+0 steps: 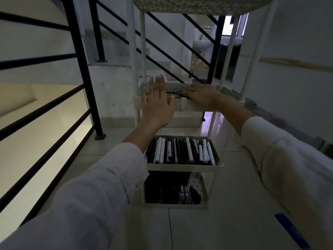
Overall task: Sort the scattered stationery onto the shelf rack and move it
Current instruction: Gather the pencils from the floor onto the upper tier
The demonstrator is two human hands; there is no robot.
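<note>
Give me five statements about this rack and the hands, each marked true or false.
1. The left hand is open, fingers straight. True.
2. The right hand holds a marker up in the air. False: it rests palm down on the pencil tray.
3. Black and white markers lie side by side in the tier below the hands. True.
4. The rack stands on a wooden desk. False: it stands on the tiled floor.
5. The bottom tier is bare. False: dark items lie in it.
</note>
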